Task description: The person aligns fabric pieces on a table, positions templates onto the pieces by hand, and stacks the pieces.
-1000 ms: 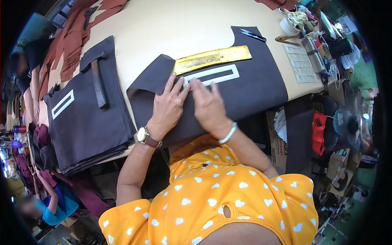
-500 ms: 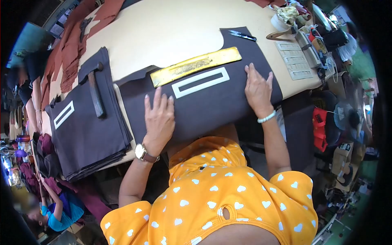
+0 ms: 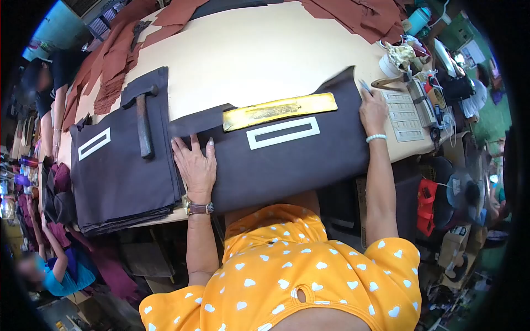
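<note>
A dark leather-like sheet (image 3: 287, 171) lies across the table edge in front of me. On it rest a worn yellow bar (image 3: 280, 112) and a white rectangular frame (image 3: 252, 140). My left hand (image 3: 196, 168) is open, its fingers spread flat on the sheet's left side. At the sheet's right edge, my right hand (image 3: 375, 113) is closed around small snips (image 3: 364, 86), whose metal tip pokes out past the fingers. To the left, a hammer (image 3: 144, 127) lies on a stack of dark sheets (image 3: 124, 190), beside a second white frame (image 3: 83, 152).
Reddish-brown pieces (image 3: 361, 19) lie along the table's far and left edges. On the right are a wooden-handled brush (image 3: 386, 83), a printed card (image 3: 402, 116) and a white tub (image 3: 390, 66). Another person (image 3: 58, 265) works at lower left.
My right hand has moved right and picked up the snips that lay on the sheet's upper right corner. My left hand has slid left to the sheet's edge. That upper right corner now looks raised.
</note>
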{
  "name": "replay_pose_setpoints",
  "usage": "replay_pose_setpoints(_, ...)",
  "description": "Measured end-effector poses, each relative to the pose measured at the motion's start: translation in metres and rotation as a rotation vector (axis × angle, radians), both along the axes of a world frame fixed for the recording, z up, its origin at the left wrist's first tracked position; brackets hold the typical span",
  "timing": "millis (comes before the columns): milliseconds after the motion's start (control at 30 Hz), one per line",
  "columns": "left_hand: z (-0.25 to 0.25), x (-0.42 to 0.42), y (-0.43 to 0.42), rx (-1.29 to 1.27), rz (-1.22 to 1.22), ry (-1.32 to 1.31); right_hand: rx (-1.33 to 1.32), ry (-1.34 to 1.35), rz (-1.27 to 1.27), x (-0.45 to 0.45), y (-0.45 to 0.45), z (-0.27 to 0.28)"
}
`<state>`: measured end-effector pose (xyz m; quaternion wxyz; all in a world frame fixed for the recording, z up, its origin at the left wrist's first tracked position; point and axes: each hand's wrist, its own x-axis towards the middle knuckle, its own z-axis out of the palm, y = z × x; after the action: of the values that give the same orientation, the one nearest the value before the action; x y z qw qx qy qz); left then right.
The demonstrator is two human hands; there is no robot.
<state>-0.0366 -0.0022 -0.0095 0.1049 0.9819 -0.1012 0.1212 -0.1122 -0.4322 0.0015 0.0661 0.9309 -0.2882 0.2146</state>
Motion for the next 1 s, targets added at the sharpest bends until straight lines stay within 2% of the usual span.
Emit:
replay_pose_setpoints(100,-0.006,0.001,0.002,0.003,0.004,-0.025,-0.177,-0.016,-0.05,-0.006,0.008,0.008)
replay_pose_setpoints(133,-0.007,0.002,0.001,-0.001,0.0,-0.061,-0.155,0.038,0.037,-0.006,0.015,0.011)
replay_pose_setpoints(167,-0.005,0.001,0.0,-0.019,-0.002,-0.06,0.007,-0.071,0.25,-0.002,0.037,0.018)
replay_pose_setpoints(233,-0.001,-0.002,-0.001,-0.048,-0.012,-0.051,0.218,-0.001,0.653,0.004,0.072,0.023)
replay_pose_setpoints(300,-0.001,0.0,-0.002,-0.025,-0.018,-0.079,0.192,0.033,0.757,0.008,0.098,0.01)
replay_pose_setpoints(367,-0.002,0.0,-0.001,-0.022,-0.033,-0.104,0.215,-0.026,0.735,0.01,0.089,0.001)
replay_pose_setpoints(433,-0.001,-0.001,-0.002,-0.033,-0.022,-0.113,0.203,-0.064,0.604,0.006,0.073,0.005)
replay_pose_setpoints(467,0.0,-0.002,-0.002,-0.039,-0.017,-0.118,0.081,-0.181,0.541,0.003,0.064,0.001)
replay_pose_setpoints(667,0.002,-0.003,0.0,-0.032,0.009,-0.129,-0.054,0.075,-0.159,-0.037,0.04,0.019)
replay_pose_setpoints(767,0.005,-0.002,-0.001,-0.084,-0.041,-0.223,-0.083,0.023,-0.219,-0.044,0.023,0.013)
replay_pose_setpoints(900,0.017,-0.006,-0.001,-0.301,-0.151,-0.128,-0.273,-0.176,-0.102,-0.048,0.031,0.012)
replay_pose_setpoints(1000,0.01,-0.004,-0.001,-0.5,-0.153,-0.171,-0.081,-0.13,-0.1,-0.06,0.057,0.012)
